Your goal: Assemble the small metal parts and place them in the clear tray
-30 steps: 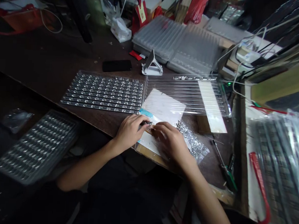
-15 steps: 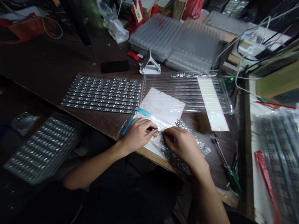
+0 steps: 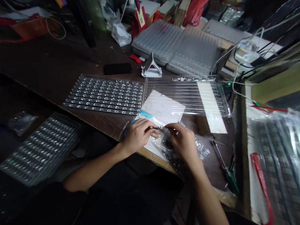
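Observation:
My left hand (image 3: pixel 138 134) is closed in a pinch on a small dark-and-silver metal part (image 3: pixel 159 128), which sticks out past the fingertips. Facing it, my right hand (image 3: pixel 185 139) has its thumb and forefinger pinched near the part's end; small shiny metal pieces show inside its curled fingers. Whether its fingertips touch the part I cannot tell. Beneath both hands lie a white sheet (image 3: pixel 150 146) with blue tape (image 3: pixel 146 113) and a clear plastic bag (image 3: pixel 202 149) of small metal pieces, partly hidden by my right hand.
A tray of metal strips (image 3: pixel 104 94) lies left, beside a clear grooved tray (image 3: pixel 191 99) crossed by a white strip (image 3: pixel 212 107). Behind are a phone (image 3: pixel 117 68), a white stand (image 3: pixel 151 68) and stacked clear trays (image 3: pixel 157 39). A screwdriver (image 3: pixel 227 173) lies right; filled trays (image 3: pixel 41 147) stand lower left.
My right hand has lifted slightly from the bag, its fingertips now close to the part in my left hand. Small metal pieces have come into view in its fingers. The camera view shifted slightly.

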A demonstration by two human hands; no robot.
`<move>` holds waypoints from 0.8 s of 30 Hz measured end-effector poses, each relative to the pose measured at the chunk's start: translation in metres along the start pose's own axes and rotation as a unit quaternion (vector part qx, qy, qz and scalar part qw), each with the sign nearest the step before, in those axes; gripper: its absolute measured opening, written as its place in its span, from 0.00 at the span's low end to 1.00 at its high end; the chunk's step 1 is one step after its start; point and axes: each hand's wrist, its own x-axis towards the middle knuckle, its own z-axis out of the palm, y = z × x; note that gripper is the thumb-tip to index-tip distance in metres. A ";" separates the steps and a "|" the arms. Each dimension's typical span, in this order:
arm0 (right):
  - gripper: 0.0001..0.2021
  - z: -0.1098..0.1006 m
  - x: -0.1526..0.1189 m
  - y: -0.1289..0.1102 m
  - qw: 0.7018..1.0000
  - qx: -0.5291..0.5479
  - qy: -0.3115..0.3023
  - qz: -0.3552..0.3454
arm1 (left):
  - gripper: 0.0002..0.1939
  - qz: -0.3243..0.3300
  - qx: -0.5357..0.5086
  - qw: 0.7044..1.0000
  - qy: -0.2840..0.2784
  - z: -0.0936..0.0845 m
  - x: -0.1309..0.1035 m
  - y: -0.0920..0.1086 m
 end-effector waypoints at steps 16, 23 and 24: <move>0.14 0.022 0.004 -0.028 0.966 -0.112 -0.165 -0.165 | 0.06 0.007 0.128 0.992 0.019 -0.081 0.047 -0.050; 0.16 0.011 0.005 -0.019 0.985 -0.029 -0.116 -0.124 | 0.07 -0.026 0.074 0.997 0.010 -0.074 0.143 -0.106; 0.15 0.009 0.004 -0.018 0.988 -0.026 -0.102 -0.114 | 0.07 -0.024 0.069 0.997 -0.002 -0.070 0.150 -0.110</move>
